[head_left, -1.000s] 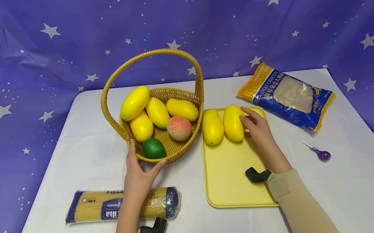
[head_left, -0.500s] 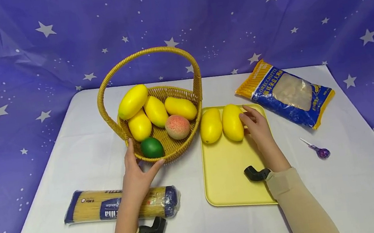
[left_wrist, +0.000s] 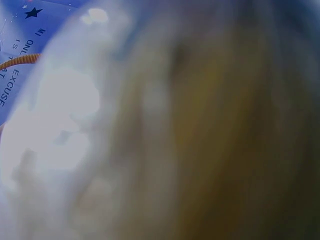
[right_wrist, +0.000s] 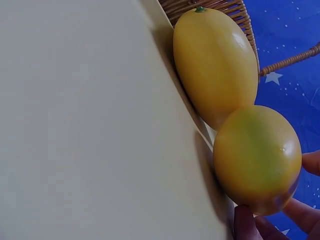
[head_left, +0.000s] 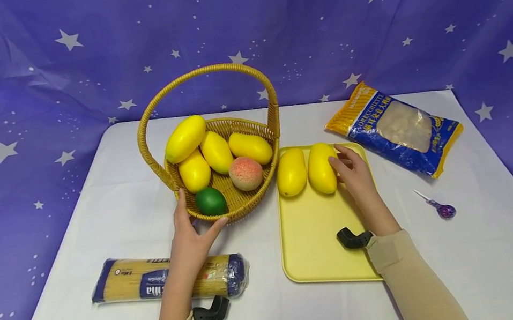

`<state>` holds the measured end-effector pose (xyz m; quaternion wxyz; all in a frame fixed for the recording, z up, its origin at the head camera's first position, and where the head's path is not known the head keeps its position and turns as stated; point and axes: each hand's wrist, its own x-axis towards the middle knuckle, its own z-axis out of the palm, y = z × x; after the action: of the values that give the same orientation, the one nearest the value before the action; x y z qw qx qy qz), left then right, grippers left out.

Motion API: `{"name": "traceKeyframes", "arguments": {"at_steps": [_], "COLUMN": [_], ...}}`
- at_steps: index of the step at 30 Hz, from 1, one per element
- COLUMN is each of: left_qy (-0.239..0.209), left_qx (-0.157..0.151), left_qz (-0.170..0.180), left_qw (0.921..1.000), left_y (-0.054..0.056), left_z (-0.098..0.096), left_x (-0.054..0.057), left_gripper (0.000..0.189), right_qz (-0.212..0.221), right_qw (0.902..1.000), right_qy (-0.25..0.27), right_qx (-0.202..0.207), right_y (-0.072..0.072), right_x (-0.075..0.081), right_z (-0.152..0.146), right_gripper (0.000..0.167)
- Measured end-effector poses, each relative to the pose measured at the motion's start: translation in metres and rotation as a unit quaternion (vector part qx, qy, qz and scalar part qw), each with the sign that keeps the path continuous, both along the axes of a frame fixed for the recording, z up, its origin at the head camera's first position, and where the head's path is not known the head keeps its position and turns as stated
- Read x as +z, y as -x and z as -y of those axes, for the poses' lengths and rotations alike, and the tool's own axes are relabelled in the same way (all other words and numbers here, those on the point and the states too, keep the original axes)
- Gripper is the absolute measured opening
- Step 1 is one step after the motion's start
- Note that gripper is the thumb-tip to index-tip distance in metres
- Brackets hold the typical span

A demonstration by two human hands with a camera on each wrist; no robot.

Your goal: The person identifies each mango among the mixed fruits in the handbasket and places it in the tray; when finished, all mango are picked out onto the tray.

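My left hand (head_left: 189,242) touches the near left rim of a wicker basket (head_left: 274,109), its thumb and fingers spread along the edge. Inside lie several yellow mangoes (head_left: 216,151), a peach (head_left: 246,174) and a green fruit (head_left: 211,201). Two more mangoes stand side by side at the far end of a yellow tray (head_left: 317,249). My right hand (head_left: 358,179) holds the right mango (head_left: 321,168) between thumb and fingers; the left mango (head_left: 291,172) is right beside it. In the right wrist view, fingertips (right_wrist: 312,162) reach round the held mango (right_wrist: 257,160). The left wrist view is mostly blurred.
A spaghetti packet (head_left: 126,280) lies under my left forearm. Behind the tray, to the right, is a blue and orange orecchiette bag (head_left: 396,131), with a purple lollipop (head_left: 445,211) in front of it. A purple star-patterned cloth (head_left: 316,22) hangs behind the white table.
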<state>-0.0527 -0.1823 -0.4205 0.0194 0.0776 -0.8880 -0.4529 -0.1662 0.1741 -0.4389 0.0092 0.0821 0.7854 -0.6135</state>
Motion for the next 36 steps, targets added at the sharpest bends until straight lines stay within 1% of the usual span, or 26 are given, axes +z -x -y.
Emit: {"name": "traceKeyframes", "arguments": {"at_steps": [4,11,13,15,18,21,23,25,26,28,30,31,32,34,36], "left_qy": [0.001,-0.006,-0.008,-0.009,-0.008,-0.009,-0.007,-0.007,-0.006,-0.005,-0.005,-0.005,-0.006,-0.007,-0.006], "left_qx": [0.000,-0.002,-0.002,-0.002,-0.002,-0.001,-0.001,-0.001,-0.001,0.000,0.002,0.003,0.004,0.005,0.005], "left_qz": [0.001,-0.001,-0.001,0.000,0.003,0.007,0.011,0.015,0.016,0.015,0.014,0.014,0.014,0.016,0.017], "left_qw": [1.0000,1.0000,1.0000,1.0000,1.0000,0.9999,0.9999,0.9999,0.9999,0.9999,0.9999,0.9999,0.9999,0.9998,0.9998], "left_y": [-0.001,0.000,0.000,0.000,0.000,-0.001,-0.001,-0.001,-0.001,-0.001,-0.001,-0.001,-0.001,-0.002,-0.002], "left_z": [0.000,0.001,0.001,0.001,0.001,0.001,0.001,0.001,0.001,0.001,0.002,0.002,0.002,0.003,0.003], "left_x": [0.000,0.001,0.002,0.002,0.002,0.002,0.002,0.002,0.002,0.002,0.002,0.002,0.002,0.003,0.002], "left_gripper": [0.113,0.113,0.113,0.113,0.113,0.114,0.114,0.113,0.113,0.113,0.112,0.113,0.112,0.112,0.112], "right_qz": [-0.010,-0.017,-0.025,-0.046,-0.095,-0.151,-0.182,-0.206,-0.215,-0.226,-0.232,-0.232,-0.232,-0.232,-0.221], "right_qw": [0.9999,0.9998,0.9997,0.9989,0.9948,0.9870,0.9820,0.9778,0.9762,0.9734,0.9695,0.9675,0.9647,0.9583,0.9537], "right_qy": [-0.007,0.003,0.005,-0.006,-0.022,-0.034,-0.035,-0.031,-0.028,-0.028,-0.029,-0.029,-0.035,-0.041,-0.049], "right_qx": [0.000,-0.002,-0.004,-0.012,-0.029,-0.042,-0.037,-0.021,-0.007,0.030,0.073,0.096,0.119,0.162,0.198], "right_y": [-0.001,-0.002,-0.003,-0.005,-0.012,-0.022,-0.030,-0.036,-0.038,-0.040,-0.040,-0.038,-0.033,-0.022,-0.009], "right_x": [0.000,0.001,0.003,0.006,0.018,0.040,0.055,0.068,0.074,0.088,0.101,0.107,0.110,0.113,0.115], "right_z": [0.000,0.001,0.002,0.001,0.003,0.012,0.021,0.031,0.037,0.051,0.068,0.076,0.084,0.101,0.120], "right_gripper": [0.057,0.058,0.059,0.058,0.054,0.048,0.045,0.044,0.045,0.047,0.051,0.054,0.056,0.060,0.063]}}
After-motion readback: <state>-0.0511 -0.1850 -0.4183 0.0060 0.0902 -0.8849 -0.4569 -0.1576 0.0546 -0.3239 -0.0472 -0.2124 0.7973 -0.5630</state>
